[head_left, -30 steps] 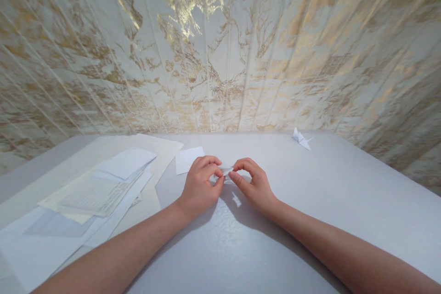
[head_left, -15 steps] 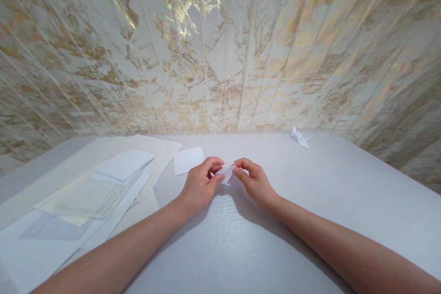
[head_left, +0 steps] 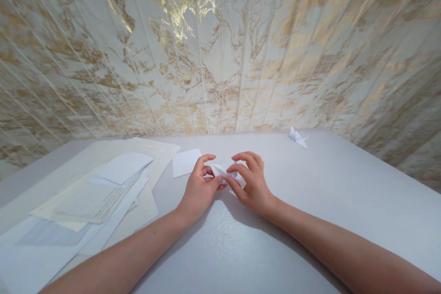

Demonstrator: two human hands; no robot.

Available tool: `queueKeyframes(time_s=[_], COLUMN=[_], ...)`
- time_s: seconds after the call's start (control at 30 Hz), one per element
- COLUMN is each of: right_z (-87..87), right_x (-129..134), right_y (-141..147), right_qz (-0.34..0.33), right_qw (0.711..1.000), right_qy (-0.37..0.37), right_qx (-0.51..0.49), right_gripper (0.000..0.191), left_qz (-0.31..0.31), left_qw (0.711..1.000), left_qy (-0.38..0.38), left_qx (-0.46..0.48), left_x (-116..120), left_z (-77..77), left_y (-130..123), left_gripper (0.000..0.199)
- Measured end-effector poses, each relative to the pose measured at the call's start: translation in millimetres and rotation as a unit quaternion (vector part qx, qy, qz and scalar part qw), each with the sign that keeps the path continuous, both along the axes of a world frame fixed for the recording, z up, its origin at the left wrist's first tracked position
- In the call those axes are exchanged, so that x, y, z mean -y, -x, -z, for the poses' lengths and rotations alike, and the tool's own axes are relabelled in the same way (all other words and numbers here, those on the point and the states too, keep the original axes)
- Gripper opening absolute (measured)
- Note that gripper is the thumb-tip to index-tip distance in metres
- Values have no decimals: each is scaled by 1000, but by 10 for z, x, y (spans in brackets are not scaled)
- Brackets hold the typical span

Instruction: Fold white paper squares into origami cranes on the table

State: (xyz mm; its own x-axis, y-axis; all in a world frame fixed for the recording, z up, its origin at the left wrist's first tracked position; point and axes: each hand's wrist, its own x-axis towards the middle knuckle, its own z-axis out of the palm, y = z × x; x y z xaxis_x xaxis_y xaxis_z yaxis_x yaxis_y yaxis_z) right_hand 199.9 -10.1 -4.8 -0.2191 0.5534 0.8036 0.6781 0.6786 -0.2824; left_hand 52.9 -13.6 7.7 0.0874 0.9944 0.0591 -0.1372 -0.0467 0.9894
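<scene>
Between my hands, just over the table, is a small piece of folded white paper with a pointed end up and to the left. My left hand pinches its left side, thumb in front and fingers behind. On its right side, my right hand holds it with thumb and index finger, the other fingers bent and raised above. Parts of the folds are covered by the right fingers. A finished paper crane rests at the far right of the table.
Left of my hands lies a flat white paper sheet. Further left is an overlapping pile of papers, some with printed lines. The pale table meets a wall covering with gold patterns at its back edge.
My right hand has shifted its grip, with its fingers lifted and spread more over the folded paper. The paper has turned, and its point now shows at the upper left.
</scene>
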Motion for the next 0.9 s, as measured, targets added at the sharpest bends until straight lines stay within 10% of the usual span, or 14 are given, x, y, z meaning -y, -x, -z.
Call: queueKeyframes(time_s=[0.33, 0.57, 0.9], right_z=[-2, -18, -31], right_x=[-24, -27, 1], right_y=[-45, -54, -38], right_qz=[0, 1, -17], right_qw=[999, 997, 995], right_qy=[-15, -37, -46], right_qx=[49, 75, 90], right_gripper=[8, 11, 11], left_qz=[-4, -50, -51], left_qw=[988, 853, 791], left_qy=[-74, -383, -434], left_qx=[-133, -350, -428], left_x=[-51, -123, -118], left_z=[45, 12, 40], left_y=[62, 191, 201], left_gripper=[15, 13, 14])
